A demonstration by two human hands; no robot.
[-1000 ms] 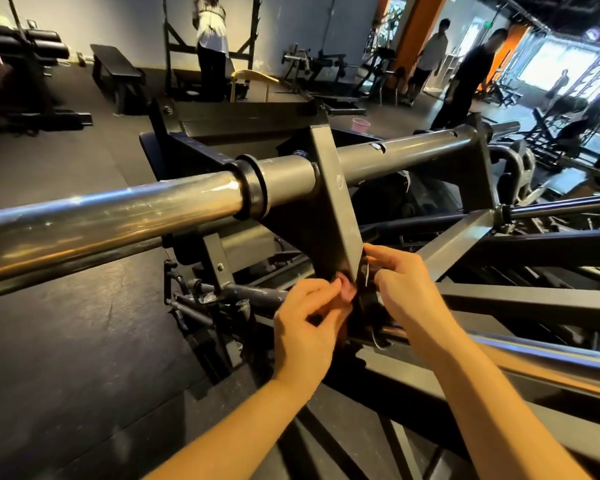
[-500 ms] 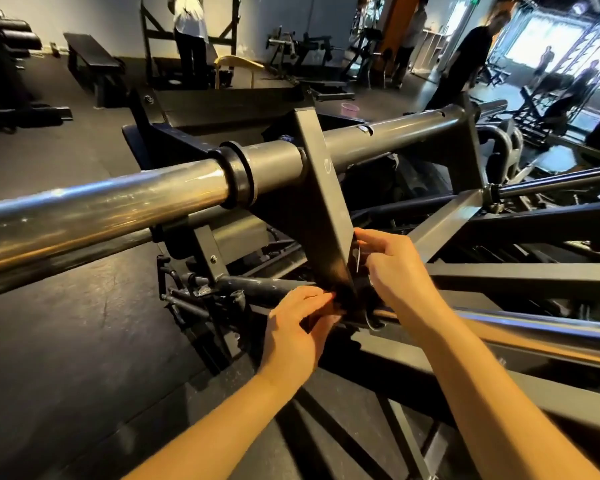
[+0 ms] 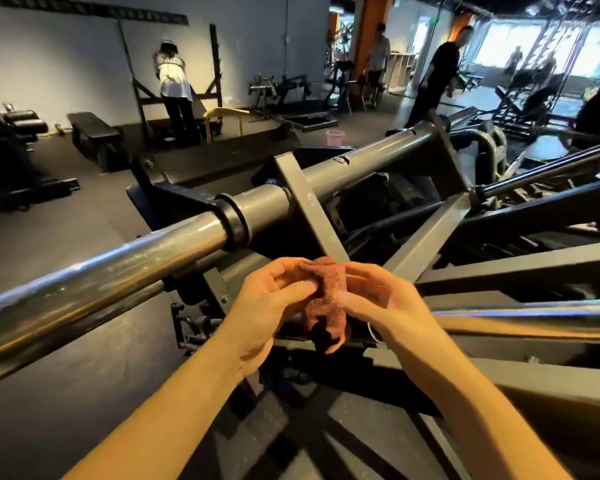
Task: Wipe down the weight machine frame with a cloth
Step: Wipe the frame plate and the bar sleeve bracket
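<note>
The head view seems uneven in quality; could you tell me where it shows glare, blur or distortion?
Head view: windows at upper right blown out white; streaky highlights along the chrome bar; wide-angle bending toward the edges; distant people soft; the red cloth, held by left hand and right hand, fairly sharp.

The cloth (image 3: 326, 299) is a rust-red, coarse-woven fabric, rumpled; the long bar (image 3: 101, 275) is polished metal, glossy with streaked reflections; the frame plate (image 3: 309, 209) is matt grey painted metal; the floor (image 3: 66, 358) looks dull, rubbery black
</note>
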